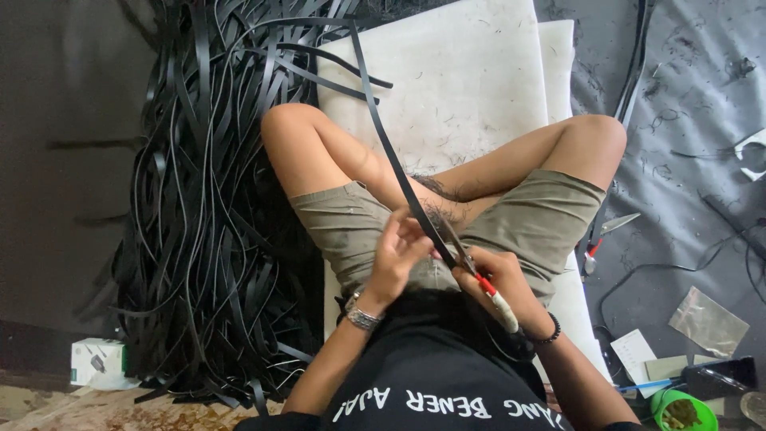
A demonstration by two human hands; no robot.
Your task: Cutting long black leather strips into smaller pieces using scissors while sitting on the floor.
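Centre frame: left hand (396,254) pinches a black strip (388,148) running up toward the upper-left pile (207,207), while right hand (499,283) grips scissors (471,267) closed around it just beside.

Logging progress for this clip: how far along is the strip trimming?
Done: black trimmings lie scattered on the white foam pad. In hand: the left hand holds one black strip while the right hand works scissors on it. Left: a large pile of strips beside the person; how many are trimmed cannot be told.
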